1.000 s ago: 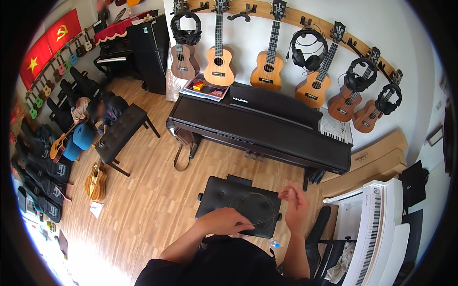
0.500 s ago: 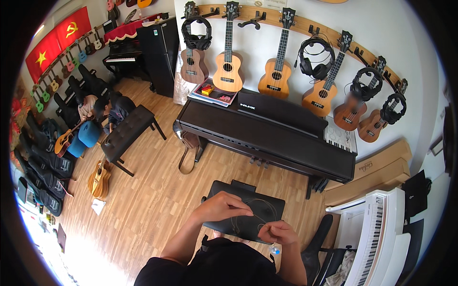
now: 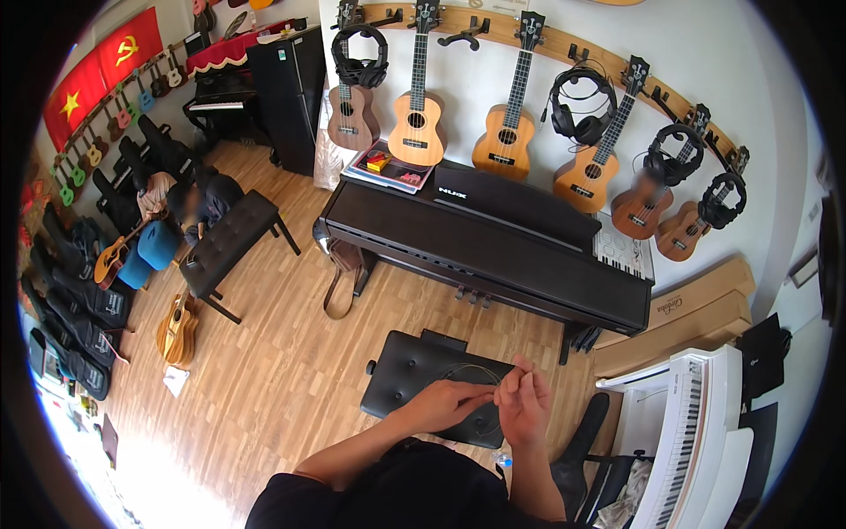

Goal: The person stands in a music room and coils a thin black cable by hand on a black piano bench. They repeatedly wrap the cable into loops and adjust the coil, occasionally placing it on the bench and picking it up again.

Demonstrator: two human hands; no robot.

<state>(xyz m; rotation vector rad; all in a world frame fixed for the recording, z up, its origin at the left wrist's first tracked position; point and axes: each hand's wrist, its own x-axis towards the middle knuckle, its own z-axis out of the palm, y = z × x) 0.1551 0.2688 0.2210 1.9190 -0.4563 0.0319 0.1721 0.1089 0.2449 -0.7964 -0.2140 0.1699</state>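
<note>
Fingers of our left hand (image 3: 441, 404) and right hand (image 3: 523, 407) pinch a thin wire coil (image 3: 476, 366) above the padded stool (image 3: 395, 370), near its right edge; we should handle it gently, avoiding kinks.

One left hand (image 3: 441, 406), one right hand (image 3: 524, 404); on the near wall, six ukuleles (image 3: 503, 141) and four pairs of headphones (image 3: 589, 130); three pianos (image 3: 476, 242), two black padded benches (image 3: 401, 375), two blue stools (image 3: 159, 247), two acoustic guitars (image 3: 177, 339) near them, two long cardboard boxes (image 3: 692, 332), two red flags (image 3: 79, 106), one refrigerator (image 3: 291, 101).
</note>
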